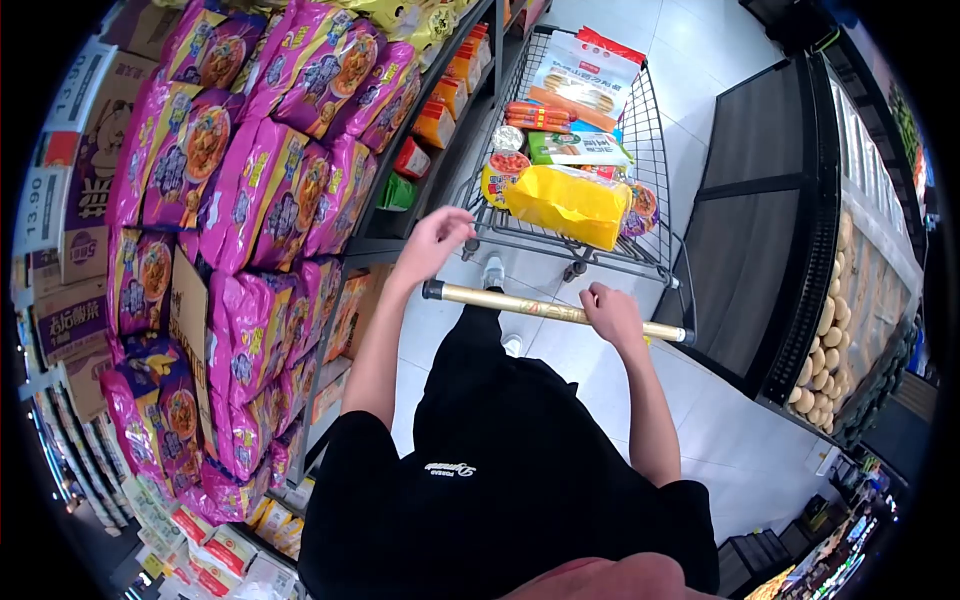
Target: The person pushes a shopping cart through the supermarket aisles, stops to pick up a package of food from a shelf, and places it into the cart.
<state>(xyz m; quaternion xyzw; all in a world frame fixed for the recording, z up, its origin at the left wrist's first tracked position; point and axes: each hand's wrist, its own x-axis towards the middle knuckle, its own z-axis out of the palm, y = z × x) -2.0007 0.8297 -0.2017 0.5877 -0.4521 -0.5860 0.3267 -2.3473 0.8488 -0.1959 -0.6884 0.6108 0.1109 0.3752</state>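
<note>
My right hand [612, 314] is wrapped round the pale gold handle [510, 302] of a wire shopping cart [655, 150], near the handle's right part. Above and beyond the handle's left end, my left hand [438, 240] hangs in the air beside the cart's near left corner. Its fingers are loosely bent and apart, with nothing visible in them. Inside the cart lie a yellow packet [570, 205], a white and red bag [588, 75], a pack of sausages [538, 112], a green and white packet [580, 149] and a round tub [508, 138].
Purple noodle packs [250, 190] are stacked high on my left, beside a dark shelf [425, 105] of bagged goods. On my right stands a dark display stand [750, 200], with a bin of round brown produce [825, 350] next to it. Pale floor tiles [675, 400] run between.
</note>
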